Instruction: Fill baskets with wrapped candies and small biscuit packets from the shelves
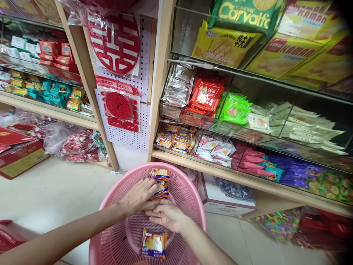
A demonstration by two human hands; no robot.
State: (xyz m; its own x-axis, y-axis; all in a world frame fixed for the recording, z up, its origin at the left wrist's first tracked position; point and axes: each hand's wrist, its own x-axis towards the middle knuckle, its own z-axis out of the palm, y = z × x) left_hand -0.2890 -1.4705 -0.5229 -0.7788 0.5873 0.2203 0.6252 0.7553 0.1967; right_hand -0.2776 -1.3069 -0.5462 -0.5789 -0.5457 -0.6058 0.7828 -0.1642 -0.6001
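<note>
Over a pink perforated basket (202, 206), my left hand (139, 193) lies against a stack of orange and blue snack packets (160, 187), its fingers curled round the near side. My right hand (168, 217) is palm up just below, its fingers bent under the stack and touching my left hand. The two hands hold the packets between them near the far rim. One more orange and blue packet (154, 243) lies at the bottom of the basket, nearer to me.
Shelf compartments of similar orange packets (176, 138), white packets (215, 149) and green packets (235, 108) stand beyond the basket. A white carton (228, 208) sits under the shelf at right. At left, a red box (20, 151) is on the floor.
</note>
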